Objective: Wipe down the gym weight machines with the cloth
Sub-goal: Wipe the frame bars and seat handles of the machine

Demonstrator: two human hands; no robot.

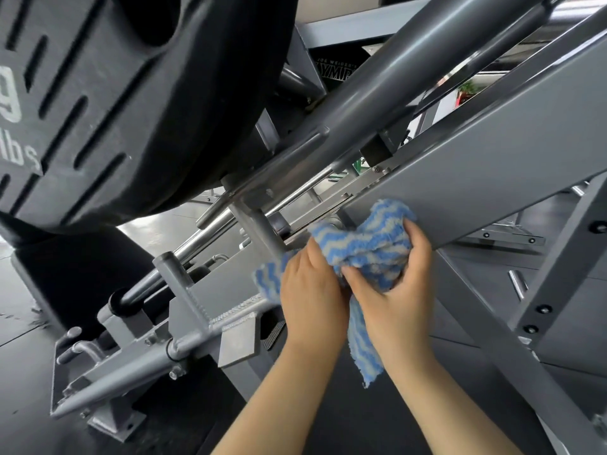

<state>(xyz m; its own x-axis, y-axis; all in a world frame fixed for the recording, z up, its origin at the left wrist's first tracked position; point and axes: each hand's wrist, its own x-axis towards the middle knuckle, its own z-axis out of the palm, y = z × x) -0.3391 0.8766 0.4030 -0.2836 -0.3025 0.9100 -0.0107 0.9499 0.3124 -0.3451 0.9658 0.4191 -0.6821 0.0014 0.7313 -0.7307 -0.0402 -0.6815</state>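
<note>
One blue-and-white zigzag-striped terry cloth (368, 254), two hands, one black rubber weight plate (108, 103) cut off at upper left. Right of centre, the cloth is bunched against the grey steel frame beam (492, 182). The left hand (312, 300) and right hand (394, 290) both clutch it, fingers curled and partly buried.

the big black rubber weight plate (98, 103) hangs upper left; the grey steel slanted beam (492, 165) runs right of it, with the blue-and-white striped cloth (371, 247) against its lower edge, between both hands.
</note>
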